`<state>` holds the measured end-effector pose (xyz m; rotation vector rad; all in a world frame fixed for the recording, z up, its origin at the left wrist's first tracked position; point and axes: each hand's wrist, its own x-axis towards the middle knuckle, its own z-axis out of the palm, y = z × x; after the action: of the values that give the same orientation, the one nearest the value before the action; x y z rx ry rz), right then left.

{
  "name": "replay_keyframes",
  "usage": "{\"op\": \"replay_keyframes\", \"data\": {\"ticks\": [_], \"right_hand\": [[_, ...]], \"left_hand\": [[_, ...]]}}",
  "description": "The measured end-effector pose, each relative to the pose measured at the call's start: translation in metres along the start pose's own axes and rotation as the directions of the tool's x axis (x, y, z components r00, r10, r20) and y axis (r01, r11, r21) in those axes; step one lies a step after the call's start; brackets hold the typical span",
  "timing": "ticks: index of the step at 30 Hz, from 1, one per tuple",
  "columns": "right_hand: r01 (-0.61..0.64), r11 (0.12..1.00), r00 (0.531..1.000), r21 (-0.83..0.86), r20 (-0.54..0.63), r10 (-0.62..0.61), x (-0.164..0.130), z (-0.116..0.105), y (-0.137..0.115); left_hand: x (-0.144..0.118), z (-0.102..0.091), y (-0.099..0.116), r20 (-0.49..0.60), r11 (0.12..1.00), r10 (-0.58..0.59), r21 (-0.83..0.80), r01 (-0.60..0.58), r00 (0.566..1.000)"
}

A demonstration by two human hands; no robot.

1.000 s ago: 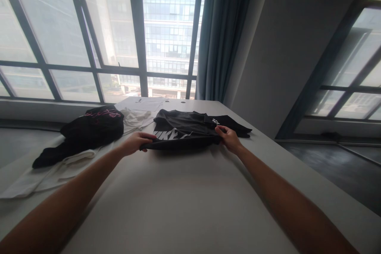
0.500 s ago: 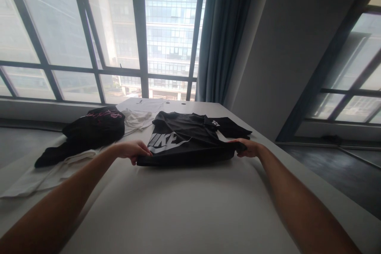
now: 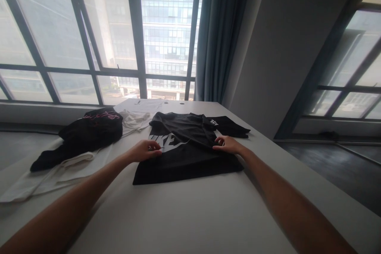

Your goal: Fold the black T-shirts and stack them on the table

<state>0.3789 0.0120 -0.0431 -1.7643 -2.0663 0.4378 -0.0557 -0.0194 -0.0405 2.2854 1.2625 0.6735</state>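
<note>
Black cotton under both sets of fingertips: left hand (image 3: pixel 145 151) and right hand (image 3: pixel 226 144), fingers loosely together, pressing the black T-shirt (image 3: pixel 186 154) mid-frame on the white table (image 3: pixel 190 214). Best smoothed outward, evenly, keeping the hem square.

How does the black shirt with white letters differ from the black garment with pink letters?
The white-lettered shirt lies spread flat in the middle of the table; the pink-lettered garment sits bunched in a heap at the left. Both hands, left hand and right hand, rest on the shirt; none touches the heap. Both are black, printed, and on the same table.
</note>
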Motion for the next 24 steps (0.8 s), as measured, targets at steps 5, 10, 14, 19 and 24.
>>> {"op": "replay_keyframes", "data": {"ticks": [5,10,14,19,24], "right_hand": [[-0.059,0.996,0.997,-0.061,-0.043,0.057,0.005,-0.002,0.008],[-0.406,0.913,0.913,-0.033,0.023,0.407,0.007,-0.009,0.024],[-0.467,0.858,0.884,-0.214,-0.074,0.462,0.006,-0.01,0.026],[-0.331,0.883,0.943,-0.332,-0.076,0.325,0.004,-0.006,0.013],[-0.277,0.885,0.954,-0.375,0.0,0.299,0.003,-0.003,0.006]], "left_hand": [[-0.006,0.017,0.006,0.333,0.993,0.095,0.037,-0.114,0.938],[-0.003,0.021,0.002,0.455,0.981,-0.033,0.185,-0.058,0.89],[-0.004,0.016,0.011,0.504,0.965,-0.13,0.262,-0.007,0.854],[-0.01,0.008,0.022,0.492,0.939,-0.123,0.338,-0.059,0.862],[-0.005,0.008,0.016,0.249,0.934,-0.041,0.353,-0.051,0.968]]}}
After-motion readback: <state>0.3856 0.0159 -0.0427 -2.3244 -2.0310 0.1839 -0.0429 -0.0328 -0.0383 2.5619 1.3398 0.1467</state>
